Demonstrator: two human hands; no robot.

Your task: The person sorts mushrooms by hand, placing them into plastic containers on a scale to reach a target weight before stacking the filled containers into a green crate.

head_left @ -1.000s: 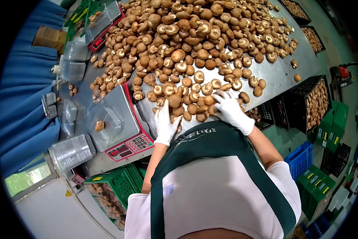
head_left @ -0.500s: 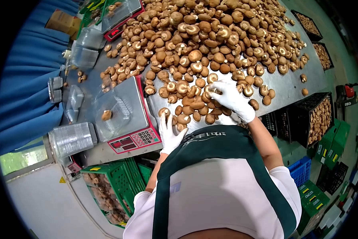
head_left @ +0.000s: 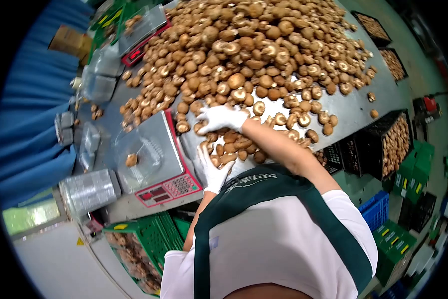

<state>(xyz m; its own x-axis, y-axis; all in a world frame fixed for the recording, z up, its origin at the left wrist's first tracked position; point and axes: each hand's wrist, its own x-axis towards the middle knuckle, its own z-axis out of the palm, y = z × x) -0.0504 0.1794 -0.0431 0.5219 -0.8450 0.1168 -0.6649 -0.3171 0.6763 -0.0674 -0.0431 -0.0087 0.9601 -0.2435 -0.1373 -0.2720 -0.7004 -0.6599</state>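
Brown mushrooms [head_left: 249,40] lie in a large heap on the metal table [head_left: 333,118]. My right hand [head_left: 221,118], in a white glove, reaches across to the left side of the loose mushrooms, its fingers curved over one at the edge. Just below it my left hand [head_left: 213,169], also gloved, rests beside a small group of mushrooms [head_left: 231,144] with its fingers spread. To the left stands a red and silver scale [head_left: 171,188], bearing a clear plastic tray [head_left: 144,167] with one mushroom [head_left: 131,160] in it.
Stacked clear trays [head_left: 90,190] stand left of the scale. A second scale [head_left: 134,55] is at the upper left. Green crates [head_left: 154,234] sit below the table's front edge, and black crates of mushrooms [head_left: 396,142] stand at the right.
My right hand has moved left across the loose mushrooms, closer to my left hand and the scale. My left hand has stayed nearly in place. The whole view has shifted slightly.
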